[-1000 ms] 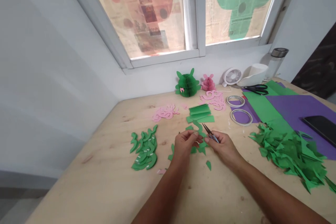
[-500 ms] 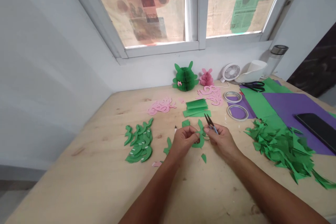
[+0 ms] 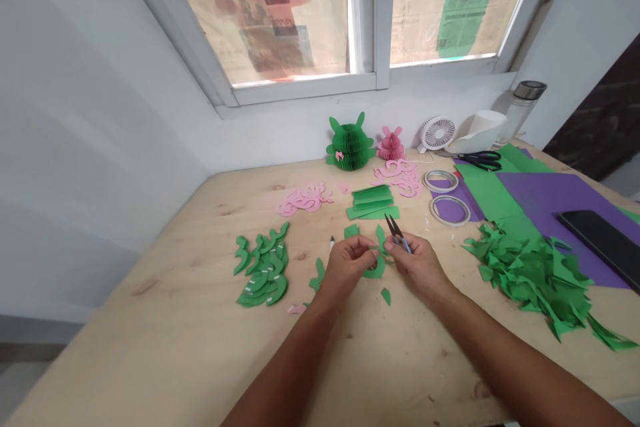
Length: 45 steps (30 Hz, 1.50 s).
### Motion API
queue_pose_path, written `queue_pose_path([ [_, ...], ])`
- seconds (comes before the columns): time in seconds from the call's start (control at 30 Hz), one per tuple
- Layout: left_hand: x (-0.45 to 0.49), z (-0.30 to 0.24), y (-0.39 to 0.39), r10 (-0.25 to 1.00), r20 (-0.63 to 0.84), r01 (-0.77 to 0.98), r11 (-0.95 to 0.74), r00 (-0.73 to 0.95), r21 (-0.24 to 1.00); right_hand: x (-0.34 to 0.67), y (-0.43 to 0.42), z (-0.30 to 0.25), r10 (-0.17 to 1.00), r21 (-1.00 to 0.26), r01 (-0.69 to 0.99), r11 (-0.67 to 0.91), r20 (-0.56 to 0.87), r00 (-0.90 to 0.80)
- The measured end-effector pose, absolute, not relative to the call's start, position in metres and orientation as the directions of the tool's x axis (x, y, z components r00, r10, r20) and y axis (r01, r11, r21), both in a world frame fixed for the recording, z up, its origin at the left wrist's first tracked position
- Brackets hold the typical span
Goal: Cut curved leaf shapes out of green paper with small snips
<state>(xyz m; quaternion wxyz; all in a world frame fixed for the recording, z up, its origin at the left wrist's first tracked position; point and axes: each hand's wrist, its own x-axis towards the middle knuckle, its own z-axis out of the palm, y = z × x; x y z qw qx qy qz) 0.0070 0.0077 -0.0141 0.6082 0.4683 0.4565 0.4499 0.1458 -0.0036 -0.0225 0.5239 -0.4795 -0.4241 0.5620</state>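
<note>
Near the middle of the wooden table (image 3: pixel 165 327), my left hand (image 3: pixel 351 259) is closed in a pinch on a small green paper piece, largely hidden by the fingers. My right hand (image 3: pixel 419 263) grips small scissors (image 3: pixel 397 232), dark blades pointing up and away, blue handle in the palm. Its thumb and fingertip come close to the left fingertips. A curved green paper cutout (image 3: pixel 376 268) lies under and between the hands. Just below rests a small green scrap (image 3: pixel 386 296). Beside my left wrist are another green cutout (image 3: pixel 317 275) and a pen tip (image 3: pixel 333 241).
Green cutouts (image 3: pixel 265 273) are piled left, pink cutouts (image 3: pixel 304 199) behind. Folded green paper (image 3: pixel 373 197) lies ahead. To the right are tape rolls (image 3: pixel 450 211), green scraps (image 3: pixel 537 280), a phone (image 3: pixel 600 243) and black scissors (image 3: pixel 480 160). Paper figures (image 3: pixel 350 147) and a fan (image 3: pixel 437 133) stand behind.
The whole view has shifted slightly. Both hands keep nearly the same pose, with the scissors still in my right hand and the left fingers still pinched.
</note>
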Motion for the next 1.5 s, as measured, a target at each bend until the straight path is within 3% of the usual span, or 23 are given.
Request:
queue_pose_path([
  [1.1, 0.006, -0.006, 0.005, 0.964, -0.167, -0.114, 0.194, 0.208, 0.974, 0.147, -0.004, -0.023, 0.994, -0.978, -0.197, -0.068, -0.083, 0.067],
  [1.5, 0.002, -0.004, 0.005, 0.932, -0.251, -0.082, 0.28, 0.261, 0.956, 0.148, -0.002, -0.006, 0.955, -0.92, -0.381, -0.088, -0.187, 0.231],
])
